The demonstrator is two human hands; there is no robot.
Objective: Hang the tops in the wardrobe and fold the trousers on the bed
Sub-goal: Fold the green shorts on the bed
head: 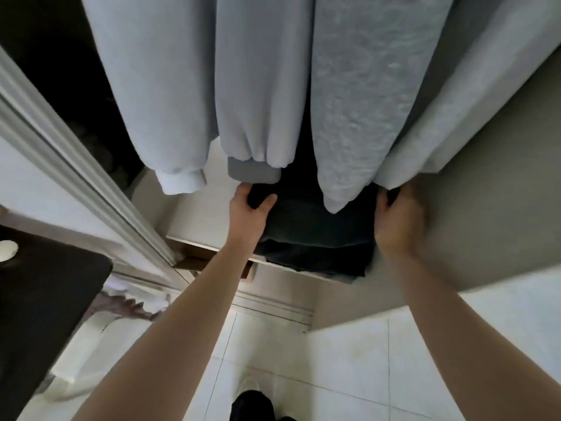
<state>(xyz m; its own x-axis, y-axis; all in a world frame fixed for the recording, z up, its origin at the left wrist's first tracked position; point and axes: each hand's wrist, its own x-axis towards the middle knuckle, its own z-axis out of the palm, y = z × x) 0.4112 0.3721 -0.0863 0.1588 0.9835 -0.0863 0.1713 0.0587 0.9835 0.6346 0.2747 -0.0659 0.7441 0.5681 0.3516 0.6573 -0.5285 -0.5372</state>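
Note:
Several pale grey tops (258,86) hang in the wardrobe, filling the upper half of the head view; their cuffs and hems end just above my hands. Below them a stack of folded dark trousers (315,238) lies on the wardrobe's white shelf (194,220). My left hand (249,214) grips the stack's left side, thumb on top and fingers curled round the fabric. My right hand (397,220) holds the stack's right side, its fingers partly hidden under a hanging hem.
A white wardrobe door frame (76,183) runs diagonally on the left. A grey side wall (485,208) closes the right. A dark surface (45,299) juts in at lower left. White floor tiles (349,360) lie below, with my dark shoe (252,405).

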